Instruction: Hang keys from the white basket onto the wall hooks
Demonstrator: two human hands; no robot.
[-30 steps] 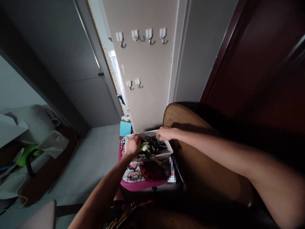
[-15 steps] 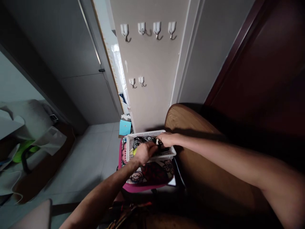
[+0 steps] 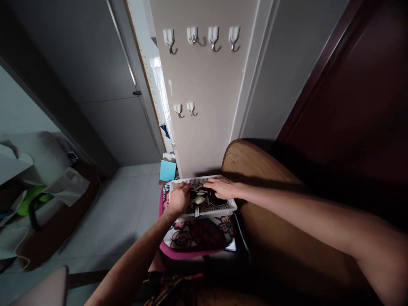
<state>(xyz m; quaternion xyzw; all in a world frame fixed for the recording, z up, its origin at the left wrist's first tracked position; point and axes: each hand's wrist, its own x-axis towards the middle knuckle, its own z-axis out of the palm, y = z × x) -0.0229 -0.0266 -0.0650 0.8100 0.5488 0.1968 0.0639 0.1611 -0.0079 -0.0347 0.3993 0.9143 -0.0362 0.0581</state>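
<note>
**Both hands working inside the white basket**

From my end of the feed, I am reaching down with 2 bare arms into a low white basket [image 3: 213,212], which is sitting on a pink-edged, flower-patterned pad [image 3: 181,238]. My left arm is running up from the bottom left, and the left hand [image 3: 180,198] is bending over the basket's left end, its knuckles facing up and its fingers curling in toward the contents. My right arm is stretching in from the lower right, passing over the brown wooden panel [image 3: 244,159]. The right hand [image 3: 222,187] is lying palm down above the far right part, its fingers partly bent and pointing left. The fingertips of both hands are dipping among small items, so I am not able to tell how far either is closing or whether it is gripping anything.

Between the hands, the basket is holding a jumble of dark and metallic bits. A pale green-white object [image 3: 199,199] is lying near the middle, with small metal pieces [image 3: 199,191] just behind it. A white tag [image 3: 196,211] is resting against the near wall, and a black item [image 3: 218,199] is lying at the right, close below the right hand.

Beyond the basket's far left corner, a blue box [image 3: 167,171] is standing near the wall, where 6 white hooks [image 3: 213,36] are hanging.
</note>
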